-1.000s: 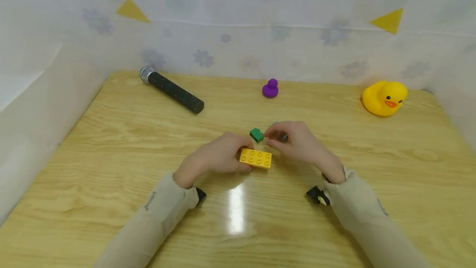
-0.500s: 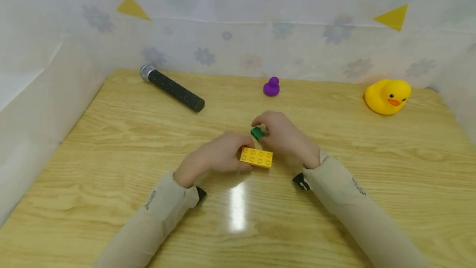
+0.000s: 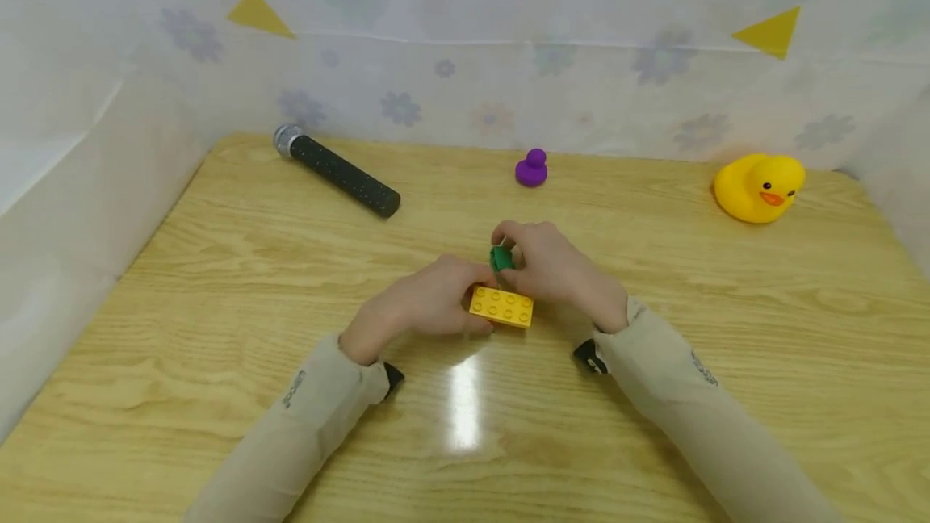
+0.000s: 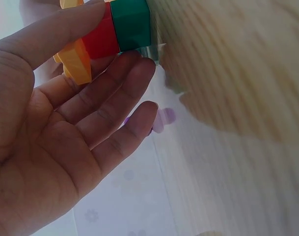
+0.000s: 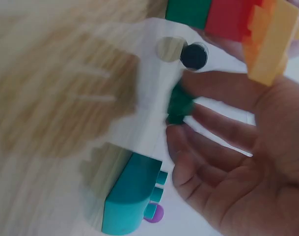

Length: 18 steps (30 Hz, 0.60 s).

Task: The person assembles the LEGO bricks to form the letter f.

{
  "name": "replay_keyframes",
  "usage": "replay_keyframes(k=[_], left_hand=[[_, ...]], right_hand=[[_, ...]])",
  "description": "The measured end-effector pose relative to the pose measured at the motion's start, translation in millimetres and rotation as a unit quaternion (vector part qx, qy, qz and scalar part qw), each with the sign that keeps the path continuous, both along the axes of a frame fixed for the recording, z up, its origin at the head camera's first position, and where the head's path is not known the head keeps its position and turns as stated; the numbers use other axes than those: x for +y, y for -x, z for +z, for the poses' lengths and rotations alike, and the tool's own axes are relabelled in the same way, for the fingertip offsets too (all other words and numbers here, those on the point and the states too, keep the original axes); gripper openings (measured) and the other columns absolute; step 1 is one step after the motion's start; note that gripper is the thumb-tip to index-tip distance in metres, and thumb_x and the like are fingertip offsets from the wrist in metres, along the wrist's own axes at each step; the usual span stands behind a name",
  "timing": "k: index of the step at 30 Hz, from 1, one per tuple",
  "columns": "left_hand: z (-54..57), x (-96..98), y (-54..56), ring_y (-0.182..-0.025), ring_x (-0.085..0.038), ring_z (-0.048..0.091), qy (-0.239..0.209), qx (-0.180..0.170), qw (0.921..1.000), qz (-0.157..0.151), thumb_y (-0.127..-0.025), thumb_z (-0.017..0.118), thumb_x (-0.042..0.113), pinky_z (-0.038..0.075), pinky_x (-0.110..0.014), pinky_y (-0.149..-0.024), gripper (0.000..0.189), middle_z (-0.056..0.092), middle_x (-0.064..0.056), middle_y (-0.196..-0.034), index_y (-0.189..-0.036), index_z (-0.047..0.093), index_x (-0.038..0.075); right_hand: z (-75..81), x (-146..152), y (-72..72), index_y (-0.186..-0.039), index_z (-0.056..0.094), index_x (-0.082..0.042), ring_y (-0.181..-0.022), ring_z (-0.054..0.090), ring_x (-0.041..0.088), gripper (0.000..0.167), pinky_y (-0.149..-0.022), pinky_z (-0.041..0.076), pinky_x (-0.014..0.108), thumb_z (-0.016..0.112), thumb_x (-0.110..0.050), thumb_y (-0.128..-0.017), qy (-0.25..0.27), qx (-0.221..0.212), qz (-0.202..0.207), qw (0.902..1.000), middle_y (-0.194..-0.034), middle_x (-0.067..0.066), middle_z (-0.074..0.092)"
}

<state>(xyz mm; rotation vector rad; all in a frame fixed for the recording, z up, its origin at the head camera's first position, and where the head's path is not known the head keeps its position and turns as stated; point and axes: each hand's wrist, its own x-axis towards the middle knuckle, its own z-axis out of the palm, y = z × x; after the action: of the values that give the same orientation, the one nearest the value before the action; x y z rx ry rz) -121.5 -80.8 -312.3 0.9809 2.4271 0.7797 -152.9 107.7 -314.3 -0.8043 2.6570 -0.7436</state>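
My left hand (image 3: 429, 297) grips a stack of building blocks from its left side. Yellow (image 3: 501, 307) is the top block, studs up; below it the left wrist view shows a red block (image 4: 100, 37) and a green block (image 4: 131, 24) close to the table. Just behind the stack, my right hand (image 3: 552, 265) pinches a small green block (image 5: 179, 103) between thumb and fingertips. A teal block (image 5: 129, 191) with a rounded end sits on the table near the right hand's fingers, studs showing; in the head view that hand hides it.
A black microphone (image 3: 345, 176) lies at the back left of the wooden table (image 3: 240, 281). A small purple duck (image 3: 532, 169) stands at the back middle, a larger yellow duck (image 3: 759, 188) at the back right. Flowered white cloth (image 3: 436, 95) hangs behind.
My right hand has moved left from the teal block to the small green block, has pinched it and turned it slightly. The left hand and stack have stayed in place.
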Motion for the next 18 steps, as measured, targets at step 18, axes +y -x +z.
replay_keyframes(k=[18], left_hand=[[-0.2, 1.8, -0.4, -0.068, -0.011, 0.047, -0.005, 0.005, 1.0, -0.001, -0.081, 0.077, 0.019, 0.039, -0.023, -0.062, 0.027, 0.058, 0.004, -0.081, -0.1, 0.063, 0.008]], right_hand=[[1.8, 37, -22.5, -0.106, 0.067, 0.003, -0.086, 0.06, 0.025, 0.028, -0.075, 0.055, 0.038, 0.074, 0.0, -0.079, 0.156, 0.057, -0.028, 0.9857, -0.101, 0.012, 0.063]])
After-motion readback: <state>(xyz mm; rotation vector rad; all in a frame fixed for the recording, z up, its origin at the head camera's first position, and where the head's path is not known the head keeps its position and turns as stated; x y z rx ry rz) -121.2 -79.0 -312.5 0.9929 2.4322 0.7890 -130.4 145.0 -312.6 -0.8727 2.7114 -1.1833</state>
